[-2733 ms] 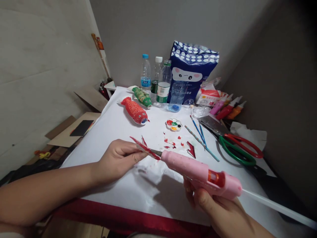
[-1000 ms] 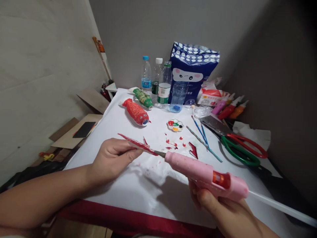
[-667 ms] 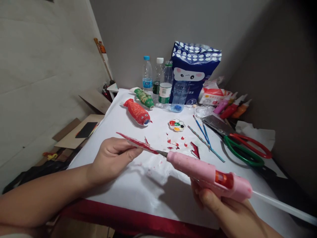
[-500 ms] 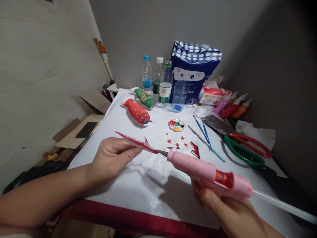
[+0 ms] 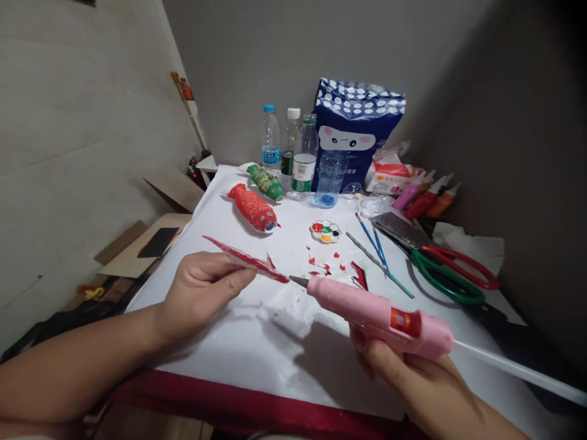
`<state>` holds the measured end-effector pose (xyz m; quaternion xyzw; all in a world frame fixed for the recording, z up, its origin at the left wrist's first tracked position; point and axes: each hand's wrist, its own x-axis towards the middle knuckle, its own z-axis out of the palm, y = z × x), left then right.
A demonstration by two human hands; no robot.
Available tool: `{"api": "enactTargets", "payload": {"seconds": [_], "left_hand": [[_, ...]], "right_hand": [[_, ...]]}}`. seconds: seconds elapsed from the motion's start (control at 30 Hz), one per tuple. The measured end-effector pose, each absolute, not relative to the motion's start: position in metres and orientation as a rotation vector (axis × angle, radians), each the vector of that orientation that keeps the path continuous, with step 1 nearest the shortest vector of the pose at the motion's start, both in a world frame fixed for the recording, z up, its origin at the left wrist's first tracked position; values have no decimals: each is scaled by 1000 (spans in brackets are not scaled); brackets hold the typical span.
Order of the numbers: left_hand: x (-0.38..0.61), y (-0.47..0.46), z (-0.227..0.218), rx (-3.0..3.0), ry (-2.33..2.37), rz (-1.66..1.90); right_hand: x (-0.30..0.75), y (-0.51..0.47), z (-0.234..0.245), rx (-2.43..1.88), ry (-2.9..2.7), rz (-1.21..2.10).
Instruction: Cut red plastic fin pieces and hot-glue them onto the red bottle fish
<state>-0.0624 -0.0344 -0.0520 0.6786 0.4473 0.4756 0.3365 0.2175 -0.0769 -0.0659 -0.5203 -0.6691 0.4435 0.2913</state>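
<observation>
Between the thumb and fingers of my left hand (image 5: pixel 202 290) is a thin, pointed red piece (image 5: pixel 245 260), seen nearly edge-on and held above the table. My right hand (image 5: pixel 408 373) is wrapped round the handle of a pink hot glue gun (image 5: pixel 371 308), with a long white glue stick (image 5: pixel 513 363) sticking out of its back. The gun's metal nozzle is right by the piece's right end; whether they touch I cannot tell. Beyond my left hand lie a red fish (image 5: pixel 254 208) and a green fish (image 5: pixel 266 182), both with painted eyes.
Red scraps (image 5: pixel 360 276) and a flower-shaped paint palette (image 5: pixel 325 231) lie mid-table. Paintbrushes (image 5: pixel 378 253) and large red-and-green-handled scissors (image 5: pixel 452 275) are to the right. Plastic bottles (image 5: pixel 304 162), a blue bag (image 5: pixel 358 122) and paint tubes (image 5: pixel 433 194) stand at the back.
The glue gun's nozzle has slid slightly left and up with the red piece. The piece has tilted to show a little more of its surface. Both hands keep their grip.
</observation>
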Motion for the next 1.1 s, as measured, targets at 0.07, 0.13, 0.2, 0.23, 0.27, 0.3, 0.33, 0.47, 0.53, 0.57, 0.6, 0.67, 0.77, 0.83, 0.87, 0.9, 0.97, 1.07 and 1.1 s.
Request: {"api": "enactTargets", "payload": {"seconds": [0.07,0.13,0.2,0.23,0.27,0.3,0.33,0.47,0.53,0.57,0.6,0.67,0.77,0.83,0.87,0.9,0.97,1.07,1.1], "left_hand": [[-65,-35,-55,1719,1154,1237],[-68,-37,-57,1626,1142,1254],[-70,-38,-59,1527,1135,1273],[-70,-39,-59,1489,1136,1277],[-70,-39,-59,1462,1136,1282],[-69,-39,-59,1441,1134,1290],[-68,-39,-58,1424,1129,1294],[-62,-36,-55,1373,1085,1314],[-60,-35,-54,1349,1053,1319],[-59,-35,-53,1336,1037,1320],[-58,-35,-52,1322,1023,1317],[-57,-36,-50,1297,1001,1313],[-58,-38,-47,1280,973,1303],[-59,-39,-47,1294,955,1282],[-59,-39,-47,1309,949,1267],[-60,-40,-48,1328,947,1253],[-60,-41,-50,1364,949,1229],[-59,-42,-51,1405,950,1174],[-59,-42,-51,1410,945,1153]], "right_hand": [[215,-77,-68,-1438,-1710,1277],[213,-78,-70,-1497,-1595,1393],[214,-80,-72,-1542,-1522,1520],[215,-81,-71,-1574,-1510,1551],[217,-82,-71,-1610,-1515,1547],[219,-82,-70,-1653,-1529,1508],[221,-83,-69,-1701,-1546,1446],[229,-83,-67,-1811,-1696,1242],[232,-84,-71,-1808,-1820,1118],[234,-84,-73,-1800,-1890,1061],[235,-84,-74,-1801,-1971,1005],[238,-82,-73,-1895,-2167,844],[240,-72,-54,-2149,-2457,381],[235,-56,-34,-2145,-2582,69],[229,-45,-23,-2015,-2634,-113],[221,-31,-14,-1818,-2697,-290],[198,3,0,-1425,-2766,-530],[153,65,6,-1085,-2844,-642],[138,85,5,-950,-2887,-668]]}}
